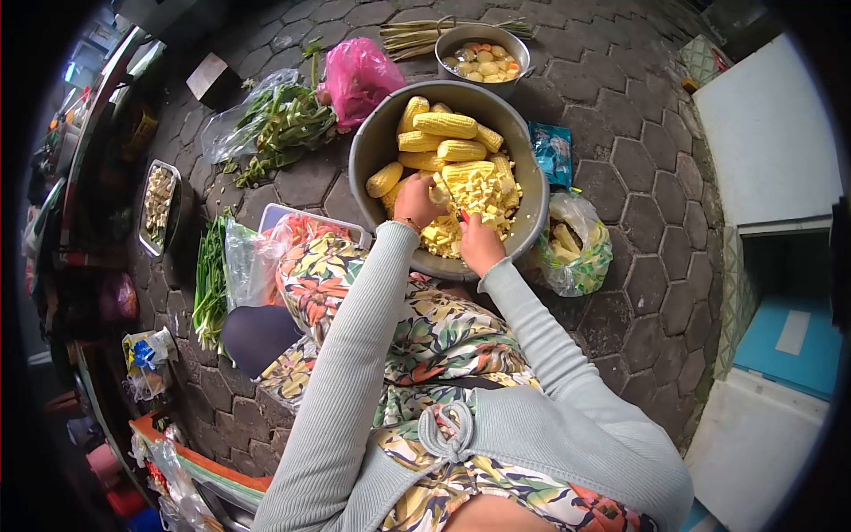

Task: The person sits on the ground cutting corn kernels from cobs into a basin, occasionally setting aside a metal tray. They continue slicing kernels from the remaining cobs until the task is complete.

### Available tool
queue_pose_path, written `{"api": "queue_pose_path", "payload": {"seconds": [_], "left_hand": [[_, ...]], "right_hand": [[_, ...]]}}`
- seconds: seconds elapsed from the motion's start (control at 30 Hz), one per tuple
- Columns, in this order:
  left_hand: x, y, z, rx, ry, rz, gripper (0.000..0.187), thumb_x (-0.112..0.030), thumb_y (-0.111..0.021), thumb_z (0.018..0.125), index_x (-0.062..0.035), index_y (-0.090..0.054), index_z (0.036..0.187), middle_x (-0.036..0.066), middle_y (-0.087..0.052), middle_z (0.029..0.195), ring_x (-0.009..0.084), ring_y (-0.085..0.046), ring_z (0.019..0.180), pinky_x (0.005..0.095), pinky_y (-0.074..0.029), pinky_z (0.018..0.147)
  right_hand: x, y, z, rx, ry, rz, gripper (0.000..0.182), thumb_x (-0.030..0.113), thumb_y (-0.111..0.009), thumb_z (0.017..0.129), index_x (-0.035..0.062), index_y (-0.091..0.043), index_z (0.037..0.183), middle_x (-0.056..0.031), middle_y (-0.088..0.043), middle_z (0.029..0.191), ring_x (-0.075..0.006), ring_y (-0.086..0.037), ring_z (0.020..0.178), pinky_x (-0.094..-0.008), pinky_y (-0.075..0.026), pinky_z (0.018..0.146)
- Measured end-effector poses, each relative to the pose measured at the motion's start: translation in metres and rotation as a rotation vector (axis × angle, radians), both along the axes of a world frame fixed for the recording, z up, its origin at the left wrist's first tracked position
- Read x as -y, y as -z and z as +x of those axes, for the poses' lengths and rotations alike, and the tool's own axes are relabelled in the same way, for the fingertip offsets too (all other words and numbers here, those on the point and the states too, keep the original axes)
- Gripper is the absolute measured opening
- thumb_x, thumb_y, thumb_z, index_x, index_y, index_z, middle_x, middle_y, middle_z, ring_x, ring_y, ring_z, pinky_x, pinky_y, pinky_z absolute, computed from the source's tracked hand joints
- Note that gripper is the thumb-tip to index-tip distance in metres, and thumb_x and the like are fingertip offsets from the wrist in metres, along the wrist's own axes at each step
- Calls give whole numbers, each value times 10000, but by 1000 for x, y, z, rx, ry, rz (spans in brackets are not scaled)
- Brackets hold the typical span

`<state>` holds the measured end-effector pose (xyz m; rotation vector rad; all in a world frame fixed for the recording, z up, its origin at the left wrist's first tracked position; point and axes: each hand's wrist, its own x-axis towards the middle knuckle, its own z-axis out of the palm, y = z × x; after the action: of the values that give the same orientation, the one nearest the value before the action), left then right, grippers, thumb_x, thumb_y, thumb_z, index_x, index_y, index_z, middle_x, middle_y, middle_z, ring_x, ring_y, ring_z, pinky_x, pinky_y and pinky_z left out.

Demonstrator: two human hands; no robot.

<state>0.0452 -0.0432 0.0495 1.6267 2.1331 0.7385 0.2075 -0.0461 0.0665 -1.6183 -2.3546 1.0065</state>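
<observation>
- My left hand point(418, 202) is curled around a corn cob point(439, 192) inside the basin, probably to steady it for the other hand. Its far fingers are hidden from me.
- My right hand point(481, 245) is closed on a red-tipped tool point(464, 215). I take it for a knife, but I can't make out a blade.
- The 2 hands work close together over the cut corn point(483, 197), likely so that pieces drop straight onto the pile.
- The cut corn lies on the near and right side of the basin point(376, 146); whole cobs point(445, 123) lie mostly toward the far side, which I judge keeps them reachable without being buried.
- The basin sits just beyond the knees, so I read the bent arms as a way of working low over it.
- At its right, a teal packet point(551, 152) and a plastic bag point(587, 257) with pale pieces inside stand within easy reach, the bag perhaps for scraps.
- Beyond the rim are 1 metal pot point(493, 87) of pale and orange pieces and 1 pink bag point(362, 82).
- Leafy greens point(297, 124) and green onions point(210, 293) lie left on the paving point(645, 213), apart from the corn.
</observation>
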Motion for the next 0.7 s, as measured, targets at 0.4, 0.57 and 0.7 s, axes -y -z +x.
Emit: {"api": "queue_pose_path", "payload": {"seconds": [0.4, 0.57, 0.7], "left_hand": [[8, -9, -5, 28, -58, -92, 515, -237, -791, 440, 4, -591, 848, 154, -594, 815, 264, -579, 776, 331, -456, 692], [11, -7, 0, 45, -36, 32, 466, -202, -772, 462, 9, -585, 834, 167, -587, 807, 288, -574, 781, 338, -454, 689], [11, -2, 2, 12, -36, -30, 371, -148, -713, 510, 7, -572, 817, 184, -573, 788, 326, -559, 775, 370, -453, 685]], "right_hand": [[5, -8, -9, 67, -73, -4, 219, 238, -396, 849, 26, -409, 904, -207, -580, 696, -371, -576, 685, -478, -440, 599], [7, -4, -10, 93, -65, -12, 207, 231, -402, 848, 32, -413, 904, -199, -586, 701, -364, -581, 695, -471, -444, 606], [7, -8, -14, 119, -82, -34, 193, 216, -403, 847, 36, -418, 914, -191, -593, 722, -355, -586, 721, -460, -451, 627]]}}
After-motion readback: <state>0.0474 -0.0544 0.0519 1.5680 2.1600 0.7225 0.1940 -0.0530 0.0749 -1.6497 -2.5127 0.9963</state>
